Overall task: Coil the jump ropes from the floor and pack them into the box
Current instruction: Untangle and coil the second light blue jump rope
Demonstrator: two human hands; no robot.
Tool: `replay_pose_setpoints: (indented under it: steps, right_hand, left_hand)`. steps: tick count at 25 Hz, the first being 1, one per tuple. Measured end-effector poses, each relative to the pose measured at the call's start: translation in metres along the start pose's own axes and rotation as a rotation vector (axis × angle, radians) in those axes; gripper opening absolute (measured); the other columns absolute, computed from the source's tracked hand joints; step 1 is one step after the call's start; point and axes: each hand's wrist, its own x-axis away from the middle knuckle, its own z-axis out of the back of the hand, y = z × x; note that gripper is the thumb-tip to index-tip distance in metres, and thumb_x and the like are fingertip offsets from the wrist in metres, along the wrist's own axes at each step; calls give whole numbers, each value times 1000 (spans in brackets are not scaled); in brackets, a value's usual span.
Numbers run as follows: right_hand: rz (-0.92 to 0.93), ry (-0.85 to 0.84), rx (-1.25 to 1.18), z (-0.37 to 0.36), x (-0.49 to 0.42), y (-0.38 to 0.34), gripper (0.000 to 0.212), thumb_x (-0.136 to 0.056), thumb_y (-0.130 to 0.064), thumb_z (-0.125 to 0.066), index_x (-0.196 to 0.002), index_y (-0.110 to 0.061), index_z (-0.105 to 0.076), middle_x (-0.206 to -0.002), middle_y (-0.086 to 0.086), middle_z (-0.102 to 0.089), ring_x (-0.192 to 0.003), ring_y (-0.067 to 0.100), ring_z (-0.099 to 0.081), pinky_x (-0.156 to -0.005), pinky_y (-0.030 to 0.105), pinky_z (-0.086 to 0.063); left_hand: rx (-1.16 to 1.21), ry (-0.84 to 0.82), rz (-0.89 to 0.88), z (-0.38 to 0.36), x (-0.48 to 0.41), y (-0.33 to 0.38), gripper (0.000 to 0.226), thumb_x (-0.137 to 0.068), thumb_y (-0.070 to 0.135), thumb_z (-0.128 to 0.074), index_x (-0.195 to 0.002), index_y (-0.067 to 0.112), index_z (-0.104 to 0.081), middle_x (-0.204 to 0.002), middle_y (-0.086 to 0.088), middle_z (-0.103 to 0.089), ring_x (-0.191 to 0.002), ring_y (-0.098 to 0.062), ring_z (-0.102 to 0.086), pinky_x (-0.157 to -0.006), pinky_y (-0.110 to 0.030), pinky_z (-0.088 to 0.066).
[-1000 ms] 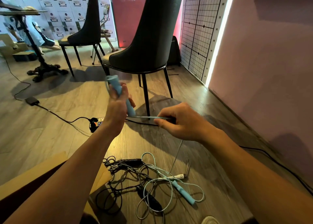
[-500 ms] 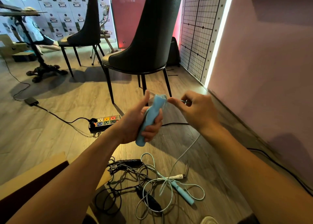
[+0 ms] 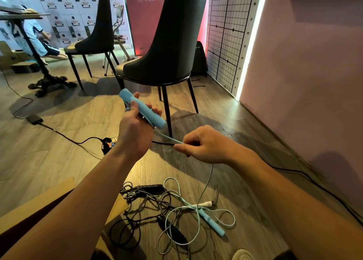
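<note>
Left hand [image 3: 135, 130]: raised over the floor, fingers and thumb curling round a light blue jump rope handle [image 3: 146, 112] and gripping it at its middle; the handle is tilting, one end pointing up and away, the other down toward the right hand.

Right hand [image 3: 204, 146]: sitting just beside and below the left, thumb and forefinger pinching the light blue rope [image 3: 169, 138] a short way out from the handle.

Rope: running taut from the handle's lower end to the right hand's pinch, then hanging down to the wooden floor [image 3: 59, 146], where it is lying in loose loops.

Second blue handle [image 3: 212, 223]: lying on the floor at the right of the loops.

Black jump rope [image 3: 137, 210]: lying in a tangle on the floor, overlapping the blue loops; one black handle [image 3: 151, 187] is resting at the far side of the tangle, another [image 3: 173, 229] at the near side.

White handle [image 3: 204, 204]: lying among the loops, just beyond the second blue handle.

Cardboard box [image 3: 49, 198]: sitting at lower left, its flap showing behind the left forearm, one corner touching the black tangle.

Dark chair [image 3: 172, 43]: standing beyond the hands.

Power strip [image 3: 110, 144]: lying on the floor, partly hidden behind the left wrist.
</note>
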Motion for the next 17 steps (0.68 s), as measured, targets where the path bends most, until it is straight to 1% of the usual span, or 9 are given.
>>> replay_pose_setpoints:
  steps: [2,4,5,7,9,11,12,15,17]
  right_hand:
    - [115,39,42,2,-2,-1,35,-95,-38,-63,-70,-14,-69,-54,-1,-56,-48,15,-48,-49,33,-40]
    - [219,136,130,5,-3,-4,32,-96,-32,-62,-71,-13,-67,-55,-1,-56,-47,16,-48,-47,33,-39]
    - [261,213,196,7,-3,-6,31,-96,-33,-63,-73,-13,-68,-57,-2,-57,-47,13,-49,-47,31,-41]
    - [302,423,349,15,-1,-5,34,-92,-44,-66,-77,-14,-70,-64,-4,-62,-52,10,-52,-49,30,-45]
    - [265,632,442,24,4,-2,47,-84,-60,-65,-74,-14,-68,-65,-5,-60,-52,10,-50,-48,31,-45]
    - [204,751,465,30,7,-1,56,-78,-69,-64,-67,-13,-62,-61,-4,-54,-49,11,-43,-44,29,-41]
    - [170,780,448,33,8,1,60,-76,-71,-64,-63,-13,-59,-58,-4,-51,-48,11,-39,-43,28,-39]
    - [6,794,262,42,11,7,66,-69,-76,-66,-56,-13,-52,-50,-3,-47,-45,12,-37,-44,29,-35]
    - [-138,731,130,35,11,9,65,-72,-75,-64,-53,-16,-47,-48,-3,-45,-44,10,-35,-45,29,-35]
  left_hand:
    - [-280,11,-89,-2,0,-2,24,-107,32,-35,-125,24,-49,-90,-4,-54,-84,-17,-59,-90,-37,-55]
    - [-712,-72,-143,-3,2,-3,22,-106,37,-36,-115,22,-49,-94,-7,-54,-83,-16,-58,-80,-35,-53]
    - [-893,-170,-134,-2,5,-5,23,-103,39,-37,-113,23,-50,-94,-8,-53,-80,-16,-55,-74,-33,-50]
    - [-1087,-376,-32,-3,11,-10,27,-103,39,-35,-106,22,-55,-87,-9,-52,-72,-17,-50,-66,-36,-45]
    - [-1176,-468,137,-8,16,-13,52,-103,52,-27,-95,13,-61,-76,-8,-53,-62,-17,-50,-60,-35,-44]
    - [-1172,-526,302,-15,19,-11,74,-97,66,-17,-92,10,-66,-67,-5,-53,-53,-14,-49,-51,-29,-43]
    - [-1106,-557,370,-19,21,-9,76,-96,65,-15,-89,9,-66,-64,-4,-51,-48,-12,-46,-47,-27,-41]
    - [-763,-580,510,-24,26,-2,60,-102,50,-18,-83,10,-59,-56,-1,-43,-41,-11,-36,-43,-25,-31]
    - [-445,-577,554,-23,27,0,45,-97,41,-27,-83,11,-56,-56,-1,-40,-40,-10,-35,-42,-23,-32]
